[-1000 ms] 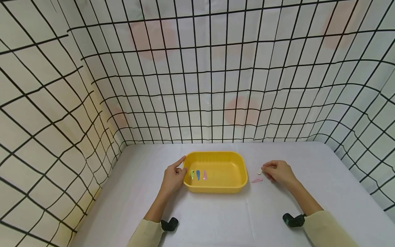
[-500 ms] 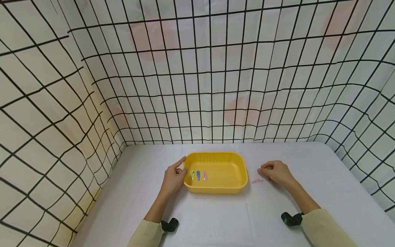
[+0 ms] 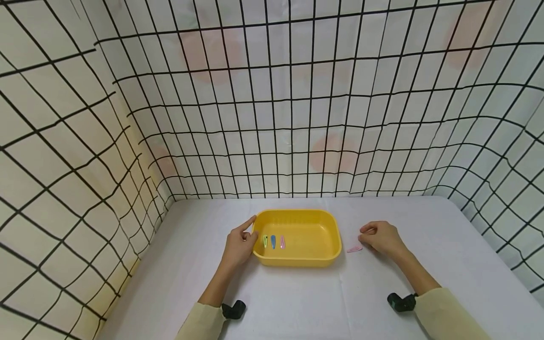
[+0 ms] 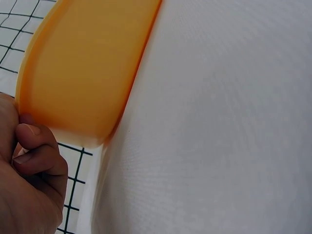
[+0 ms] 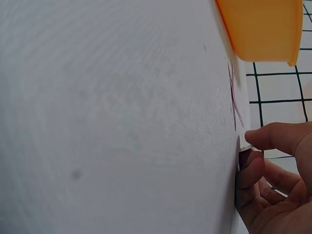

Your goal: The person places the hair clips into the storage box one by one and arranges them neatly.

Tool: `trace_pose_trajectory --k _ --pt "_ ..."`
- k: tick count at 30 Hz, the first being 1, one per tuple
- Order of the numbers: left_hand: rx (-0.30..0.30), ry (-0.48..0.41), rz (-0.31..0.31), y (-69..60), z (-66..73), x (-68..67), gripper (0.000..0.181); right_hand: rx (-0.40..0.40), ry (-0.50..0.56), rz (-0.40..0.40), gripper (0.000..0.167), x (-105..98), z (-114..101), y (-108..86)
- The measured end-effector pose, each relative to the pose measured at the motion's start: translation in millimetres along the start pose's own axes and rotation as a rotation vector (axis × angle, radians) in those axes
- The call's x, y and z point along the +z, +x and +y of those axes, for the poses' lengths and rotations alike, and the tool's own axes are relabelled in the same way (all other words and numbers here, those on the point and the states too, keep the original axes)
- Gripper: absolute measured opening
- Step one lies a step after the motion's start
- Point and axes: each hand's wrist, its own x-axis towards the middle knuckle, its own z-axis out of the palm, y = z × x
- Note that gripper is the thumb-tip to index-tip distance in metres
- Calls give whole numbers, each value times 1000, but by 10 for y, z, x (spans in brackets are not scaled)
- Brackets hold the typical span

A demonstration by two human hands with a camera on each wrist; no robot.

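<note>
A yellow plastic tray [image 3: 297,262] stands on the white table; its end also shows in the left wrist view. Inside, toward its left end, a green hair clip [image 3: 265,241], a blue hair clip [image 3: 273,242] and a pink hair clip [image 3: 282,242] lie in a row. My left hand [image 3: 237,244] holds the tray's left rim, thumb at the edge and index finger along the corner. Right of the tray, my right hand [image 3: 381,237] pinches a small white hair clip [image 5: 247,147], mostly hidden by thumb and fingers. Just beside those fingers, another pink hair clip [image 3: 354,249] lies on the cloth.
White cloth covers the table [image 3: 297,302]. White walls with a black grid [image 3: 276,113] rise behind it and on both sides. A dark wrist camera [image 3: 233,309] sits on the left wrist, and another dark wrist camera [image 3: 401,302] on the right.
My right hand shifts left toward the tray, then slightly back right. The white clip, visible at the fingertips at first, is now covered by them in the head view. My left hand stays put.
</note>
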Motion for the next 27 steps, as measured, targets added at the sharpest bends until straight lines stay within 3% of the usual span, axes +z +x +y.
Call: trace_pose_trajectory --k 18,27 --pt "-30 -19 1 -12 38 9 54 -37 42 15 24 3 44 -2" --pt "-20 -30 -4 -22 40 4 54 -31 57 44 30 -17 50 -33"
